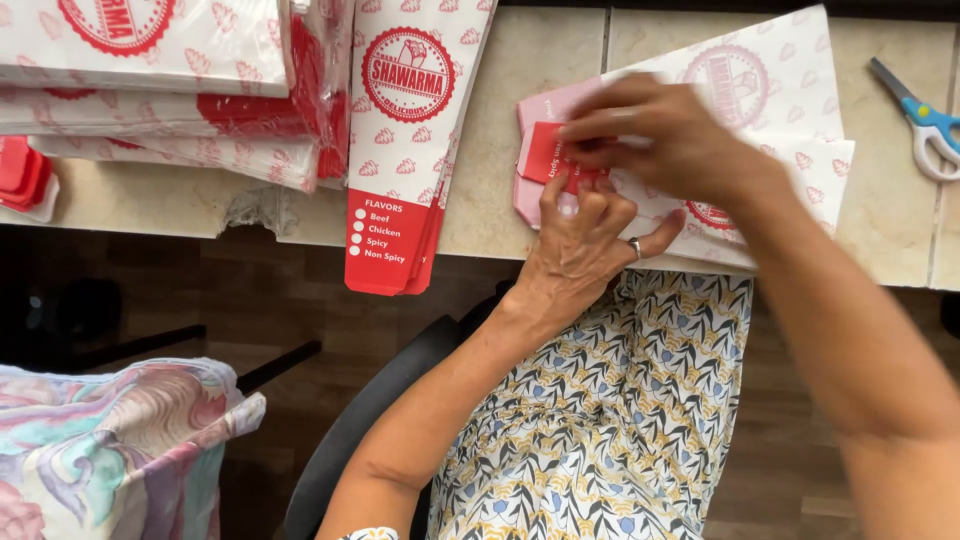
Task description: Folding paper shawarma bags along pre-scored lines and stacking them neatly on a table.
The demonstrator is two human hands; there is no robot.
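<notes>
A white paper bag with red print [770, 95] lies flat on the beige counter [540, 70], its red end folded over at the left. My left hand [580, 240], a ring on one finger, presses fingertips on that red folded end [545, 155]. My right hand [660, 135] reaches across from the right and pinches the same fold from above. Both hands grip the bag's end together.
A second flat bag [405, 140] hangs over the counter edge in the middle. Stacks of the same bags [150, 90] fill the upper left. Blue-handled scissors [925, 125] lie at the far right. A floral cloth [110, 450] sits lower left, and a dark chair [370, 420] below.
</notes>
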